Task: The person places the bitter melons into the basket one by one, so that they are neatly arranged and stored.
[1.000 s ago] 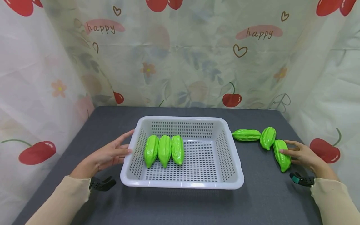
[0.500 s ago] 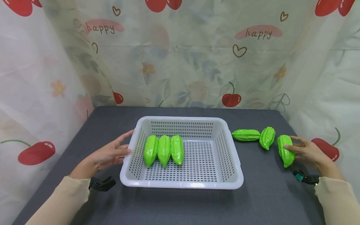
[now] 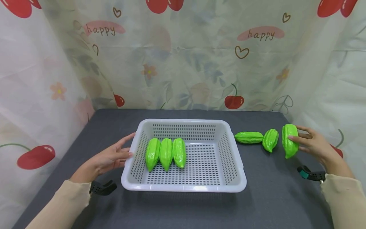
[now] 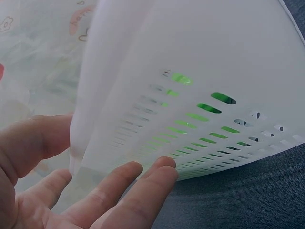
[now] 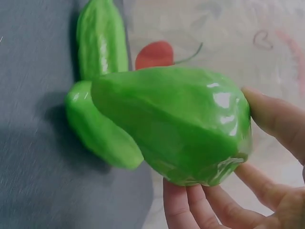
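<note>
My right hand [image 3: 317, 144] pinches a glossy, ridged green bitter melon [image 3: 290, 141] between thumb and fingers, raised above the table at the right. In the right wrist view that bitter melon [image 5: 176, 124] fills the middle, and two others lie behind it. My left hand [image 3: 110, 157] touches the left side of a white perforated plastic basket [image 3: 183, 187] with its fingers fairly straight. The left wrist view shows its fingertips [image 4: 162, 171] against the outer wall of the basket. Three bitter melons [image 3: 166, 154] lie side by side in the basket's left half.
Right of the basket, one bitter melon [image 3: 248, 137] lies sideways, with another bitter melon [image 3: 270, 140] next to it. A dark grey cloth [image 3: 183, 210] covers the table. A cherry-printed curtain [image 3: 183, 63] hangs behind and at both sides.
My right hand has moved the bitter melon away from the other two, slightly right, then up off the table. The left hand and the basket stay in place.
</note>
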Available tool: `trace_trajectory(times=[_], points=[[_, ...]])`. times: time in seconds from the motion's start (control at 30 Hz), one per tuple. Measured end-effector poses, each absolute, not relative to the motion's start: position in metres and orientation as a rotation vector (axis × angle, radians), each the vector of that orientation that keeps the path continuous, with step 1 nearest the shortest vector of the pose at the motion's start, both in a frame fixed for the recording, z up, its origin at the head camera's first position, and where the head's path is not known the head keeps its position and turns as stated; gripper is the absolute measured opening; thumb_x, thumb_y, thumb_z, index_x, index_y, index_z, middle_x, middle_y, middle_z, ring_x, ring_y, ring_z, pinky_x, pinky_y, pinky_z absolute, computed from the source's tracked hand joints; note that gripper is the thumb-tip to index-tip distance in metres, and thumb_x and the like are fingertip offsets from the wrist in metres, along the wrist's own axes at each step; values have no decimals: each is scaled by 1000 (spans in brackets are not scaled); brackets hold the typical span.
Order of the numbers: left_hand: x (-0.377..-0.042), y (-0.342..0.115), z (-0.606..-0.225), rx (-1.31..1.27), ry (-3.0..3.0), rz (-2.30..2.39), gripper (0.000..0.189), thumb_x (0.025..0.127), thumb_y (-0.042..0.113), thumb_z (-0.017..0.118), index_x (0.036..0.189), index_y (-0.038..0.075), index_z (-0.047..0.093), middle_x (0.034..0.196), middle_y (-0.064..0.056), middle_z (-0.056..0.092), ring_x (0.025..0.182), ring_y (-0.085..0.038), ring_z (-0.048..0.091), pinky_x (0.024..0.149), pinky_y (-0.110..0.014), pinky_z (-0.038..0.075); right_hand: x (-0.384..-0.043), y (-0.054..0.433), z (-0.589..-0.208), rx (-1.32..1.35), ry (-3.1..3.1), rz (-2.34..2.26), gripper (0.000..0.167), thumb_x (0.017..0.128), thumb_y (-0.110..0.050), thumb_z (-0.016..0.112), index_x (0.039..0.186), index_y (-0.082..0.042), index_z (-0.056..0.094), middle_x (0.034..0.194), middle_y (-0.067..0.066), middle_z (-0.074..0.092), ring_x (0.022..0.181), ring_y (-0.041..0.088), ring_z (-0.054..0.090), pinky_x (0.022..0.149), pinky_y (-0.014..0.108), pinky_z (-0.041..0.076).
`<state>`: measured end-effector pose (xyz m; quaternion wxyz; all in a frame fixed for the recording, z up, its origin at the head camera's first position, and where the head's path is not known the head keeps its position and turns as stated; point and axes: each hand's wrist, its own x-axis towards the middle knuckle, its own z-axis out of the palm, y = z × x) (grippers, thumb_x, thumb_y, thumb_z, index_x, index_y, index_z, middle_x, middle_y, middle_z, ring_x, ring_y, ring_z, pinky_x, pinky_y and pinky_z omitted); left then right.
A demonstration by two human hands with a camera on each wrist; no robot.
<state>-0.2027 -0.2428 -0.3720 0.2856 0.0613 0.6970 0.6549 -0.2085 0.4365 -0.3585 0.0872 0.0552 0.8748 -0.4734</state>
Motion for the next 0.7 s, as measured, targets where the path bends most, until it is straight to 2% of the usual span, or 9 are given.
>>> trace_trajectory(times=[0.1,0.3,0.47,0.6,0.7], points=[[-203,-243,-372,164,1868,1747,91,94,14,62,156,34,-2,154,-24,30,118,-30,61,95,-52,50,-209,427,-351,117,2626,-1442,87,98,-37,54,155,-5,-2,152,40,10,88,-21,45,74,11,49],[-203,-243,-372,172,1869,1745,90,95,14,62,156,34,-2,154,-24,29,118,-31,60,96,-52,49,-211,399,-334,37,2724,-1427,83,97,-37,57,156,-12,5,153,36,13,99,-12,41,74,8,48],[-203,-243,-373,174,1853,1756,91,95,13,62,155,34,-2,155,-24,28,118,-31,61,95,-52,49,-209,372,-318,-41,2795,-1496,77,97,-32,58,156,-18,12,150,31,21,99,-12,44,74,7,48],[-203,-244,-373,178,1842,1762,90,95,12,61,155,34,-2,155,-24,28,117,-31,61,95,-52,50,-208,350,-306,-84,2788,-1622,73,95,-27,61,155,-20,19,143,19,32,100,-12,50,76,9,50],[-204,-244,-373,181,1841,1764,90,95,11,61,156,34,-2,154,-25,29,116,-30,61,94,-52,50,-208,335,-297,-100,2717,-1748,72,94,-23,63,153,-19,22,141,14,34,101,-9,52,77,10,50]])
